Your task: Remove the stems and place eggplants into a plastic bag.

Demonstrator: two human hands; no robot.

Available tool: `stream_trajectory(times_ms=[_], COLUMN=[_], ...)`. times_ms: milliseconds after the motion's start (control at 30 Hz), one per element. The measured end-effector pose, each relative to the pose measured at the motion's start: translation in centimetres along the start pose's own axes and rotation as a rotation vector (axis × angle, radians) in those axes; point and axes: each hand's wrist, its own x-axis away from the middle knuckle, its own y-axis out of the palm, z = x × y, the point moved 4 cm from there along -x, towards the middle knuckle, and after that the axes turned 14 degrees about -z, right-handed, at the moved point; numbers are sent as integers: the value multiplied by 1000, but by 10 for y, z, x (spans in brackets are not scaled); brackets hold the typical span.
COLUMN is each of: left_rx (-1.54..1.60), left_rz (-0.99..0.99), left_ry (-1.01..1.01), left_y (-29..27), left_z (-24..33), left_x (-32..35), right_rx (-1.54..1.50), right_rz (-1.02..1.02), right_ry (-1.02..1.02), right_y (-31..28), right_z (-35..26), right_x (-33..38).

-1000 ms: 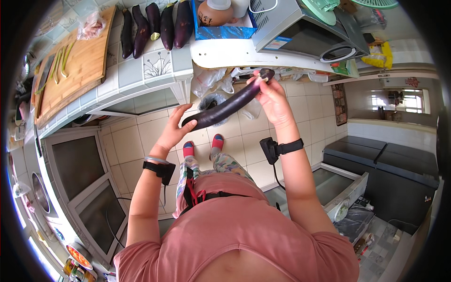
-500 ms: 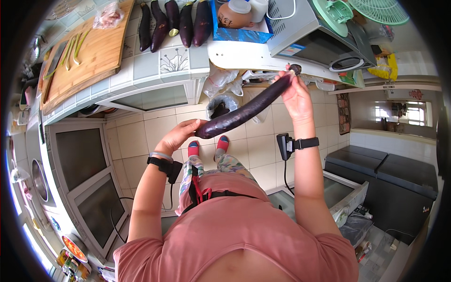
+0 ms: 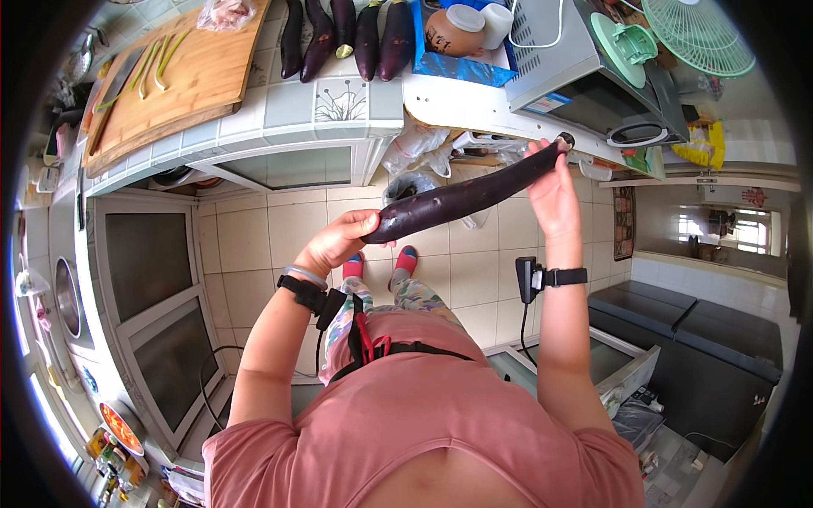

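A long dark purple eggplant [image 3: 466, 196] is held in the air between my hands, sloping up to the right. My left hand [image 3: 343, 239] grips its rounded lower end, thumb on top. At the stem end, my right hand [image 3: 555, 190] has its fingers around the eggplant near the cap. Several more eggplants [image 3: 367, 42] lie side by side on the tiled counter [image 3: 288, 106] beyond. Left of them is a wooden cutting board [image 3: 195, 93] with a knife [image 3: 123, 76], green stalks [image 3: 161, 63] and a clear plastic bag [image 3: 227, 13] on it.
A blue box [image 3: 466, 68] holding a brown jar stands right of the eggplants, beside a grey microwave [image 3: 593, 93] with a green fan [image 3: 627, 51] on top. A lined bin [image 3: 409, 188] stands on the floor below. Glazed cabinet doors [image 3: 148, 254] are at my left, a dark chest [image 3: 686, 356] at my right.
The eggplant has shifted right with both hands and now lies closer to level. My left fingers have closed more fully around its end.
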Motion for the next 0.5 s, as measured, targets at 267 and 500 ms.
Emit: stream_trajectory(times_ms=[267, 500], left_rx=[67, -392], left_rz=[-82, 202], left_ry=[-12, 29], left_y=[3, 28], left_z=[-6, 16], left_x=[-12, -12], right_rx=[65, 521], right_rz=[-158, 78], right_ry=[65, 68], right_y=[38, 69], right_z=[20, 6], right_x=[12, -1])
